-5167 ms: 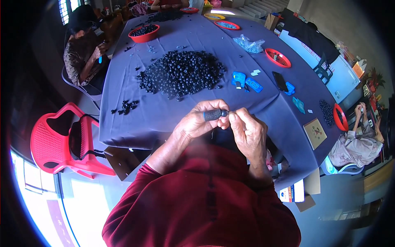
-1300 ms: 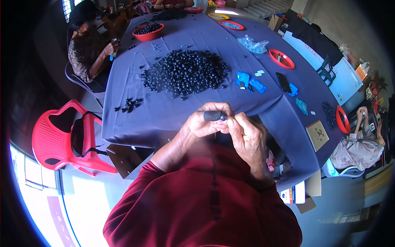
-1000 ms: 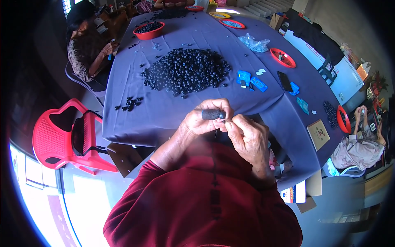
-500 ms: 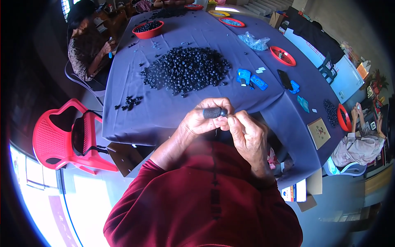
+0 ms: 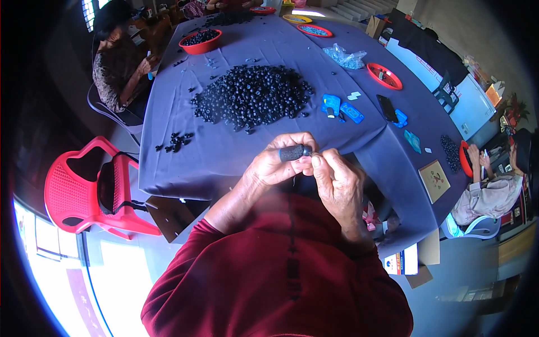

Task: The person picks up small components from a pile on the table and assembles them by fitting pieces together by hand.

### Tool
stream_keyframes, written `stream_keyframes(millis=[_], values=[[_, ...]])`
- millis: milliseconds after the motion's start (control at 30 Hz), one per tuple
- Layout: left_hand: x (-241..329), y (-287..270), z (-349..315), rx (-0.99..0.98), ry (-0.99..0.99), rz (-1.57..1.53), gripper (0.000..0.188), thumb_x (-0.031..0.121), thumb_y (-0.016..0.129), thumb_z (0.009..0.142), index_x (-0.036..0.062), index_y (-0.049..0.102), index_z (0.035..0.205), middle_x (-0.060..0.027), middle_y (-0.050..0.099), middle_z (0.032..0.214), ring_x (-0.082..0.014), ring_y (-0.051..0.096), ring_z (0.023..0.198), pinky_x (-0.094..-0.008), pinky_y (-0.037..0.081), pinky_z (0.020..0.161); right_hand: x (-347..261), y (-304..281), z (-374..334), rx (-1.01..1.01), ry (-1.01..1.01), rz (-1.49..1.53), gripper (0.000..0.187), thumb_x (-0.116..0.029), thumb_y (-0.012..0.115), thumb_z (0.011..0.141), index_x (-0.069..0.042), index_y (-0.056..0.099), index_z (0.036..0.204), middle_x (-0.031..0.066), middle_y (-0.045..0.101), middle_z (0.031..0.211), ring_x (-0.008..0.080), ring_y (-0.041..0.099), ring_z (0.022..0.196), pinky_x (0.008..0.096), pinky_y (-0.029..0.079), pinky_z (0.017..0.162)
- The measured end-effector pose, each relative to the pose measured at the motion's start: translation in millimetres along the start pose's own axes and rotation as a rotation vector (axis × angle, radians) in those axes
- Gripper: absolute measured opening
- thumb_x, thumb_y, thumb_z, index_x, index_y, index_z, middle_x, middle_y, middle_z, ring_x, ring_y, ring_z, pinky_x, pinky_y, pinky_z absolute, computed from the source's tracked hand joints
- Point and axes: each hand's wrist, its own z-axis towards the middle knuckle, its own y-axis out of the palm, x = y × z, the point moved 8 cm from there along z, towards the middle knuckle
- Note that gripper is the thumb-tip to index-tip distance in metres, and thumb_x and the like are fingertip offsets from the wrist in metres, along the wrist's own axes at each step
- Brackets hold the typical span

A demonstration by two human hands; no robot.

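My left hand (image 5: 268, 166) is closed, pinching a small round black piece (image 5: 307, 150) between its fingertips. A dark textured sleeve (image 5: 291, 153) wraps one of its fingers. My right hand (image 5: 341, 188) meets it in front of my chest, thumb and forefinger pinched together right beside the black piece. Whatever is between those right fingertips is too small to make out. Both hands are just above the table's near edge. Beyond them on the dark cloth lies a big heap of similar black pieces (image 5: 255, 95), with a small cluster (image 5: 175, 141) to its left.
A red bowl (image 5: 201, 46) of black pieces stands far left on the table (image 5: 196, 168). To the right lie blue packets (image 5: 331, 103), a clear bag (image 5: 344, 57), a red tray (image 5: 384, 76) and a phone (image 5: 387, 108). A red chair (image 5: 84, 185) stands left; co-workers sit at both sides.
My hands stay together with almost the same grip; the fingertips shift only slightly. At the right, the co-worker's hands and head have moved.
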Motion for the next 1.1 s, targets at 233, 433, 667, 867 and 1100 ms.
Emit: stream_keyframes(millis=[233,433,667,867,1100], values=[[-0.9,2.4,0.7,0.047,0.008,-0.004,0.037,0.022,0.067,0.077,-0.0058,0.047,0.091,-0.0076,0.047,0.082,-0.0122,0.048,0.070,-0.0248,0.044,0.064,-7.6,-5.1,3.6,0.079,-0.035,0.147,0.018,-0.011,0.051,0.089,0.001,0.056,0.076,0.0069,0.065,0.069,0.0149,0.064,0.060,0.0259,0.047,0.053],[-1.1,-1.9,1.1,0.068,0.033,0.027,0.037,0.022,0.068,0.077,-0.0053,0.048,0.091,-0.0081,0.048,0.082,-0.0129,0.049,0.072,-0.0252,0.045,0.065,-1.9,-2.9,2.1,0.063,-0.027,0.066,0.019,-0.011,0.051,0.089,0.001,0.056,0.075,0.0066,0.065,0.069,0.0155,0.063,0.059,0.0260,0.047,0.052],[0.2,-0.8,1.8,0.059,0.059,0.022,0.037,0.022,0.068,0.075,-0.0050,0.048,0.091,-0.0080,0.048,0.082,-0.0130,0.049,0.072,-0.0259,0.045,0.065,-2.1,-3.5,3.5,0.066,0.009,0.096,0.016,-0.011,0.052,0.088,0.000,0.054,0.076,0.0077,0.065,0.069,0.0173,0.065,0.061,0.0275,0.048,0.052],[-1.9,-5.8,1.6,0.094,0.038,0.066,0.036,0.020,0.069,0.075,-0.0047,0.048,0.090,-0.0064,0.047,0.080,-0.0116,0.048,0.071,-0.0251,0.044,0.064,-4.1,-3.3,5.4,0.041,0.008,0.080,0.016,-0.011,0.052,0.088,0.000,0.054,0.076,0.0077,0.065,0.068,0.0174,0.065,0.061,0.0274,0.048,0.052],[0.3,0.4,0.8,0.095,0.059,0.040,0.034,0.020,0.068,0.076,-0.0040,0.048,0.089,-0.0069,0.047,0.082,-0.0116,0.046,0.071,-0.0239,0.041,0.063,4.4,-0.9,1.0,0.107,0.011,0.151,0.020,-0.014,0.051,0.089,0.000,0.056,0.076,0.0077,0.063,0.066,0.0163,0.062,0.059,0.0283,0.047,0.052]])
